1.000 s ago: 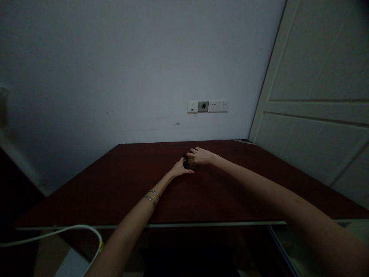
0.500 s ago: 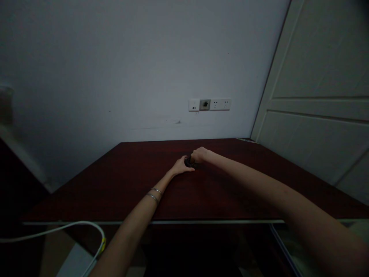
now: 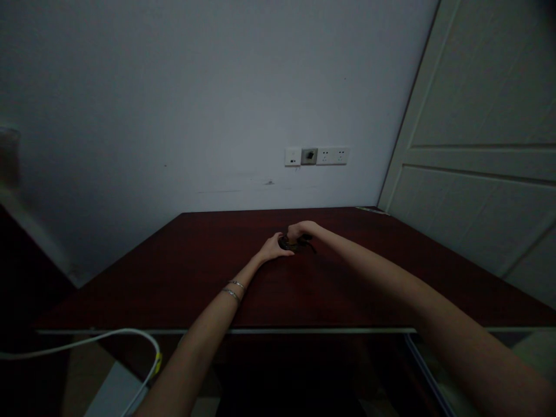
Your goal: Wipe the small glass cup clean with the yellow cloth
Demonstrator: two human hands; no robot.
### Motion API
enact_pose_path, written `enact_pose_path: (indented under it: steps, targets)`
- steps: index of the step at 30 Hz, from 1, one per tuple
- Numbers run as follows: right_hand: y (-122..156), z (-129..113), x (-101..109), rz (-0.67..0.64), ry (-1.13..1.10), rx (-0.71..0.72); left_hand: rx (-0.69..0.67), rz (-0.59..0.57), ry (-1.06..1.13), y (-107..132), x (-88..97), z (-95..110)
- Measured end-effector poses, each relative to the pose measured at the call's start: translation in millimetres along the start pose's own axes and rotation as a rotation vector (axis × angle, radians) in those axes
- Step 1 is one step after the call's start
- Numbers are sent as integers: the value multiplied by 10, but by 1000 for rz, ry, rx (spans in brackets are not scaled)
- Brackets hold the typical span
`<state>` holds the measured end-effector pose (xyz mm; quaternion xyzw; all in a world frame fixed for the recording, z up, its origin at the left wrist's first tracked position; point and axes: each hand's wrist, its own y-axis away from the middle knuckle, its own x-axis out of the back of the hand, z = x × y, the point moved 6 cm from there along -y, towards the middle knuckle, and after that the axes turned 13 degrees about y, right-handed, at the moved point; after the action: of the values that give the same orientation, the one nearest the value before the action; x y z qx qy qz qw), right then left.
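Note:
Both my arms reach out over a dark red table (image 3: 182, 284). My left hand (image 3: 273, 249) rests on the tabletop with its fingers curled round a small dark object (image 3: 288, 243). My right hand (image 3: 303, 230) is bent over the same object from above, fingers closed on it. The scene is dim and the object is too small to name; a dark strand seems to trail from it to the right. Two thin bracelets (image 3: 233, 289) sit on my left wrist.
A white wall behind the table carries a row of sockets (image 3: 316, 156). A pale panelled door (image 3: 482, 150) stands at the right. A white cable (image 3: 108, 341) loops below the table's front edge at the left.
My right hand went from lying with fingers stretched over the object to curling closed on it. My left hand stayed in place. The view rose slightly.

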<state>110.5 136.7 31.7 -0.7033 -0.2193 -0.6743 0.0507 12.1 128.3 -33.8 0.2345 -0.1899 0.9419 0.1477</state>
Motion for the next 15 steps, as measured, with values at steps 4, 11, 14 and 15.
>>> enact_pose_path:
  steps: [4,11,14,15]
  targets:
    - [-26,145,-51,-152,3,-37,12,-2,2,9,-5,13]
    - [35,465,-151,-209,-132,15,60,-3,25,20,2,5]
    - [59,564,-95,-118,-363,105,46,-6,86,25,-1,10]
    - [72,599,-51,-61,-433,130,39,-11,116,25,-6,8]
